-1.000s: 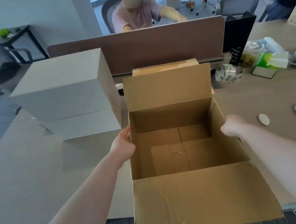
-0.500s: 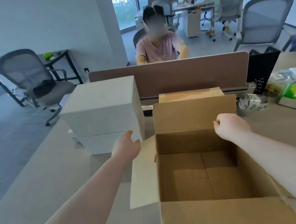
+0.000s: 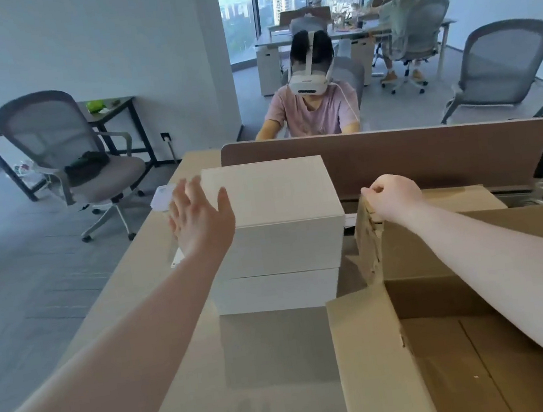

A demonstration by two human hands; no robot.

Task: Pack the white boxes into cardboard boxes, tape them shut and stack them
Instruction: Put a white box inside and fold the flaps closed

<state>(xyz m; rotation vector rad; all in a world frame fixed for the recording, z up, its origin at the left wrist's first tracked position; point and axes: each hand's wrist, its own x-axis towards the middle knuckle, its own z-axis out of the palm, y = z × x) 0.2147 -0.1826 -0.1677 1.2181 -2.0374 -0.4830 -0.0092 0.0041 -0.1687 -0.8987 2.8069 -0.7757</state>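
The open cardboard box (image 3: 453, 337) sits at 5 o'clock on the tabletop (image 3: 169, 385). The right hand (image 3: 395, 198) pinches its far flap. At 12 o'clock, two stacked white boxes (image 3: 276, 226) stand beside it. The left hand (image 3: 199, 218), fingers apart, hovers by them.

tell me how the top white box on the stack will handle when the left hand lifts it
The top white box looks rigid, with crisp edges and flat faces, so it probably won't flex. Its smooth sides may be slippery for the open left hand alone; a two-handed grip seems safer. It should lift clear of the lower white box without tipping it, though its weight can't be judged.
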